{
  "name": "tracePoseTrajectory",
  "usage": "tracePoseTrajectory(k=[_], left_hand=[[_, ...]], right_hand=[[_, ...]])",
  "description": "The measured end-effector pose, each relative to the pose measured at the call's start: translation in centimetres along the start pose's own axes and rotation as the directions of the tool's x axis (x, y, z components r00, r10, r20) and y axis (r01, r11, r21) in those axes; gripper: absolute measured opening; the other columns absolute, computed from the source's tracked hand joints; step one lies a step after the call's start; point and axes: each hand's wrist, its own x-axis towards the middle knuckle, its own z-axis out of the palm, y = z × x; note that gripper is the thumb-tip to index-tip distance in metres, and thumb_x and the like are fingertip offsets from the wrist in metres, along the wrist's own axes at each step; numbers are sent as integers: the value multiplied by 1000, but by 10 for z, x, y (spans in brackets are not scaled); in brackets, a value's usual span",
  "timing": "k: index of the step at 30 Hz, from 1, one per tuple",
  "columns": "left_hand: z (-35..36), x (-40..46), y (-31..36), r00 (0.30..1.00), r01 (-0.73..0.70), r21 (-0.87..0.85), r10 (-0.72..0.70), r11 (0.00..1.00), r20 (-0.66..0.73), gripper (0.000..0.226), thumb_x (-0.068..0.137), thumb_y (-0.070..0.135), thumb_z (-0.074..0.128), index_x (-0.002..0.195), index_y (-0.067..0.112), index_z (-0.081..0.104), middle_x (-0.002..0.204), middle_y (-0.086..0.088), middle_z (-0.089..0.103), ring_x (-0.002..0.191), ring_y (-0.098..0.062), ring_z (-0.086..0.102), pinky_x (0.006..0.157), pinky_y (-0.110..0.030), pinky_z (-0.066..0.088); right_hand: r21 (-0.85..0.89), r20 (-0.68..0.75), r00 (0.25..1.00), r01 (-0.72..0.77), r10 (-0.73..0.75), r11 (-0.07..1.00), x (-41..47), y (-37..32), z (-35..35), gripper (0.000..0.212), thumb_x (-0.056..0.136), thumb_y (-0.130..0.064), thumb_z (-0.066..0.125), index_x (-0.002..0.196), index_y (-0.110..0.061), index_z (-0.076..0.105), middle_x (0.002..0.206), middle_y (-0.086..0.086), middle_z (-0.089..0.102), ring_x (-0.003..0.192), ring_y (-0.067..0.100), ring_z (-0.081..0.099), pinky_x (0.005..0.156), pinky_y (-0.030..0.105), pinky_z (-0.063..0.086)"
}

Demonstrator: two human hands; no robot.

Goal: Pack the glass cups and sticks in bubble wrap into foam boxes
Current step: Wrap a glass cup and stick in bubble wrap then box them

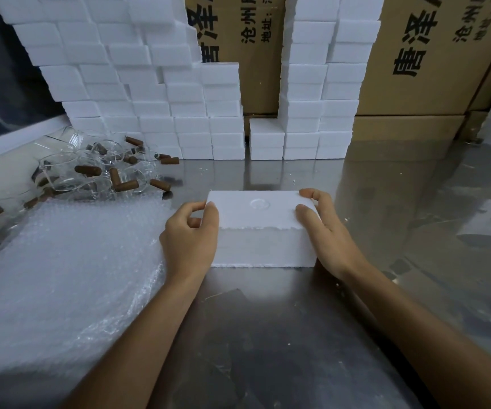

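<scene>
A closed white foam box (260, 228) stands on the steel table in the middle, with a round dimple in its lid. My left hand (191, 234) grips its left end, thumb on the lid and fingers curled at the side. My right hand (324, 228) grips its right end, thumb on top and fingers round the far corner. To the left lies a stack of bubble wrap sheets (61, 270). Behind the sheets is a heap of clear glass cups (61, 169) mixed with brown sticks (88, 170).
A wall of stacked white foam boxes (156, 93) stands at the back, with a second stack (321, 93) to its right. Brown cardboard cartons (421, 54) with printed characters rise behind them. Bare steel tabletop (268, 335) stretches in front and to the right.
</scene>
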Motion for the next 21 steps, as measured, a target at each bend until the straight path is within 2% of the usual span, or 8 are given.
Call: tracePoseTrajectory(k=[3, 7, 10, 13, 18, 21], left_hand=[[0, -1, 0, 1000, 14, -15, -14, 1000, -6, 7, 93, 32, 61, 88, 30, 66, 53, 16, 59, 51, 16, 52, 42, -3, 37], [1, -1, 0, 1000, 24, -26, -24, 999, -11, 10, 94, 33, 61, 90, 26, 68, 61, 13, 60, 55, 17, 53, 42, -2, 37], [0, 0, 2, 999, 53, -50, -53, 997, -1, 14, 93, 35, 61, 81, 31, 66, 56, 20, 62, 54, 17, 53, 42, -3, 37], [-1, -1, 2, 998, 61, -54, -61, 997, -5, 21, 92, 39, 61, 72, 36, 63, 56, 26, 62, 58, 17, 55, 43, -2, 37], [0, 1, 1, 998, 59, -41, -59, 997, -12, 22, 92, 36, 61, 71, 32, 64, 55, 30, 60, 53, 15, 53, 41, -3, 37], [0, 1, 1, 997, 73, -25, -73, 997, -15, 21, 91, 37, 61, 71, 33, 64, 57, 27, 62, 57, 15, 55, 43, -7, 38]], right_hand=[[0, 14, 1000, 1, -1, 1000, 1, 0, -1, 24, 103, -42, 41, 127, -45, 39, 112, -32, 48, 101, -10, 49, 80, 15, 36], [23, 13, 1000, -9, 8, 1000, 3, 0, -1, 24, 102, -38, 43, 126, -42, 40, 113, -24, 51, 100, -2, 54, 82, 23, 42], [44, 13, 1000, -13, 12, 999, 4, -1, 0, 24, 102, -36, 44, 125, -40, 40, 114, -20, 53, 99, 1, 55, 81, 26, 43], [69, 24, 1000, -16, 14, 998, 2, -1, 0, 26, 102, -39, 44, 127, -41, 39, 110, -25, 52, 99, -1, 54, 81, 22, 41], [117, 51, 998, -37, 31, 992, -1, -6, 2, 45, 86, -52, 42, 129, -41, 36, 112, -23, 52, 104, 1, 54, 84, 23, 41], [142, 74, 997, -48, 38, 989, -2, -7, 2, 47, 85, -53, 42, 129, -40, 35, 113, -23, 51, 105, 1, 54, 87, 24, 42]])
